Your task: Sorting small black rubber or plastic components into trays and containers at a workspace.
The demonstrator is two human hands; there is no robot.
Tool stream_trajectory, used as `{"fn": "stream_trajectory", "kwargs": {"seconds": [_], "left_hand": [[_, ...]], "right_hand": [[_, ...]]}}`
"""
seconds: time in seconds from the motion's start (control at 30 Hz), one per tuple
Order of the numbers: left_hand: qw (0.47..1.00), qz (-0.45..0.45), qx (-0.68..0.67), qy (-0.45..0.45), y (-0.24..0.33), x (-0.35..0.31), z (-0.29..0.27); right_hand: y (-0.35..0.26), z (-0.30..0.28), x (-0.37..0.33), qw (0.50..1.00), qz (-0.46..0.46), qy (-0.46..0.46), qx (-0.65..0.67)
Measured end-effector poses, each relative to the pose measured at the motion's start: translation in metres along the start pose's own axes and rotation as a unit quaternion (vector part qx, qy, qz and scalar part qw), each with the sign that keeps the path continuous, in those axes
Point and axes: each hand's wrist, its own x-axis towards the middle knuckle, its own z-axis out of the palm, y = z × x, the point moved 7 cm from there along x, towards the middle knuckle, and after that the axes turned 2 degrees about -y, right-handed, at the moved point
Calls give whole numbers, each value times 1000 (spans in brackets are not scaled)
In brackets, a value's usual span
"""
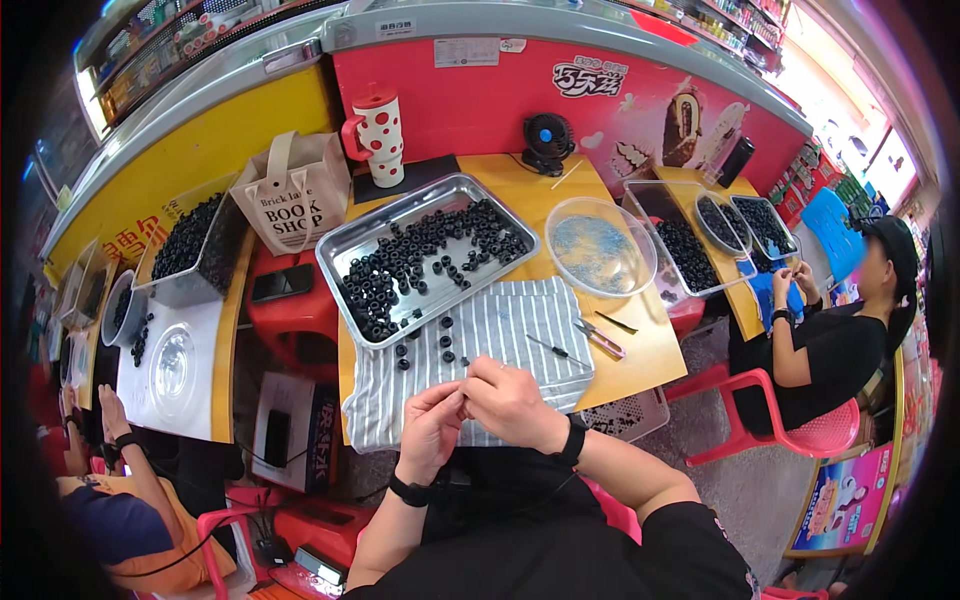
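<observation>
My left hand [433, 432] and my right hand [512, 400] meet over the near part of a grey-striped cloth [500, 330], fingertips pinched together. Whatever they hold is too small and too covered to make out. Just beyond them, several small black ring-shaped parts [447, 342] lie on the cloth. A metal tray [503, 262] behind holds many more of the same parts. To the right of my hands, a thin dark pointed tool [556, 350] rests on the cloth, near small pink-handled snips [606, 344] and a thin dark strip-like tool [616, 322].
A round clear tub [600, 292] with bluish bits stands right of the tray. Farther back are a spotted tumbler [378, 135], a small black fan [548, 145] and a canvas bag [297, 195]. One person [840, 320] sits at right, another [130, 520] at lower left.
</observation>
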Motion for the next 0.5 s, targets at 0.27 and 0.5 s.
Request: {"fn": "stream_trajectory", "kwargs": {"seconds": [0.27, 0.5], "left_hand": [[999, 4, -22, 31, -9, 12, -21], [999, 10, 2, 45, -9, 13, -26]], "right_hand": [[46, -14, -6, 976, 156, -48, 143], [145, -14, -3, 976, 199, -59, -59]]}}
